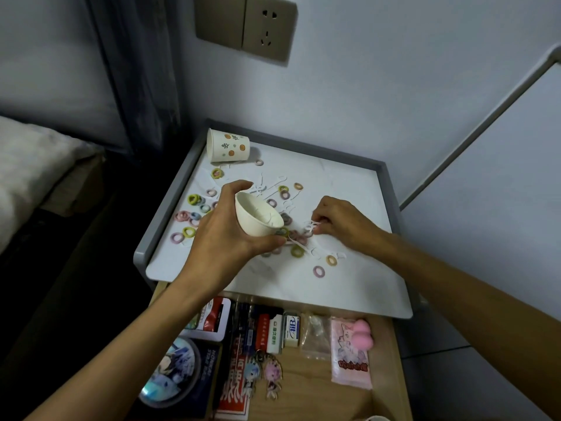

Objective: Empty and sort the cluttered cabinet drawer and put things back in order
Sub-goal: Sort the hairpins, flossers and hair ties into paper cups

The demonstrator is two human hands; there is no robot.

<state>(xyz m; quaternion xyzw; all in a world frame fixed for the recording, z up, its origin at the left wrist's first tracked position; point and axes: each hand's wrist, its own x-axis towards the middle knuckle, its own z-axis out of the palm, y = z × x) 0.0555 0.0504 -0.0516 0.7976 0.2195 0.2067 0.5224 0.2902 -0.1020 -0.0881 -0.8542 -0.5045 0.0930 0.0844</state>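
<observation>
Many hair rings [318, 271] lie spread on the white top [349, 183]. Over them the left hand [224, 229] curls its fingers round a tipped white cup [258, 218]. Just beside the cup, the right hand [340, 223] pinches thin white sticks [312, 227]. A dotted cup [227, 145] lies on its side at the far corner. Below, the drawer [385, 344] is open, with things inside.

View: one wide-angle camera worn on your head.
Facing: forward and steeply down onto the cabinet top [349, 183], with the wall corner behind it.
Nearness: close. Your forearms enter from the lower corners, and your left hand [224, 229] holding a cup [258, 217] and right hand [343, 223] pinching a white pick [312, 226] sit mid-frame.
Edges: socket [246, 24] at top, open drawer [309, 390] along the bottom, bed [27, 165] at left.
</observation>
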